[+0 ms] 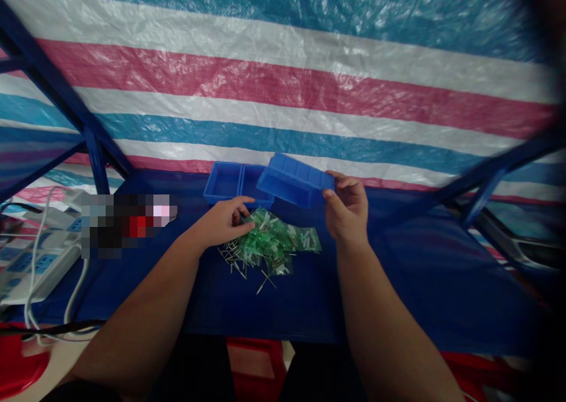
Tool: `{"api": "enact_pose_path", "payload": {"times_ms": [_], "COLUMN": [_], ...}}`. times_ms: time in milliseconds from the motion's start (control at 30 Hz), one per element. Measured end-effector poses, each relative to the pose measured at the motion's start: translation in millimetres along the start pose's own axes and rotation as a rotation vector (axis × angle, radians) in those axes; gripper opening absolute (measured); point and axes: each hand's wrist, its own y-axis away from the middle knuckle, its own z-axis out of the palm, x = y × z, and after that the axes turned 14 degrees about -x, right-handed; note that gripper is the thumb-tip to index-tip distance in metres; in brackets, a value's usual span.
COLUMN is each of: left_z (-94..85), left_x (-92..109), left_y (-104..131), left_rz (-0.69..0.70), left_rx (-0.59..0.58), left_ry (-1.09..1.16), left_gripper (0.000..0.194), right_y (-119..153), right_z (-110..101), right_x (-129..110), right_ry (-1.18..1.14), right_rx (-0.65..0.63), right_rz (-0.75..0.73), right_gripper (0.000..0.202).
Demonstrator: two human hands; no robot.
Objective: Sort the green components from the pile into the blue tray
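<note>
My right hand [348, 208] grips the right end of a blue plastic bin [294, 180], which is tilted and raised over the table. Below it lies a pile of small clear-green packets [269, 240], with thin metal pins [234, 257] loose at its left and front. My left hand [230, 220] is at the pile's upper left edge, fingers apart and curled, with nothing visible held in it. Behind the left hand sits a blue divided tray [224, 181], its right part partly hidden by the raised bin.
White power strips [44, 266] with cables lie at the left of the blue table [283, 313], near a blurred-out patch. Blue metal frame bars slant at both sides. A striped plastic sheet [283, 83] hangs behind; red stools show below.
</note>
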Motion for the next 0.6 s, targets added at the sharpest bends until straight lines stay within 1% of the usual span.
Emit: {"api": "enact_pose_path", "payload": {"times_ms": [67, 100, 167, 233, 333, 400, 500, 567, 600], "left_z": [-0.2, -0.2, -0.2, -0.7, -2.8, -5.3, -10.0, -12.9, -14.0], "left_x": [0, 0, -1, -1, 1, 2, 1, -2, -4], "left_y": [0, -1, -1, -1, -2, -2, -2, -2, -2], "left_rz": [0.003, 0.004, 0.007, 0.022, 0.073, 0.117, 0.152, 0.12, 0.077], "left_rx": [-0.005, -0.005, -0.001, 0.01, 0.057, 0.118, 0.277, 0.41, 0.471], "left_ry": [-0.022, -0.036, -0.063, -0.088, -0.127, -0.17, -0.255, -0.334, -0.373], "left_gripper": [0.05, 0.046, 0.04, 0.036, 0.033, 0.027, 0.014, 0.01, 0.01], "right_y": [-2, -3, -4, -3, -1, 0, 1, 2, 3], "right_z": [-1, -2, -5, -8, -10, -10, -8, -7, -7], "right_x": [4, 6, 12, 18, 27, 31, 35, 37, 38], "right_ry": [-0.034, -0.045, -0.073, -0.116, -0.156, -0.145, -0.103, -0.041, 0.001], "right_rx": [0.138, 0.201, 0.293, 0.339, 0.364, 0.356, 0.318, 0.294, 0.28], "right_rz": [0.019, 0.057, 0.181, 0.33, 0.515, 0.592, 0.644, 0.662, 0.672], "right_gripper": [0.035, 0.035, 0.036, 0.039, 0.045, 0.046, 0.043, 0.041, 0.04]}}
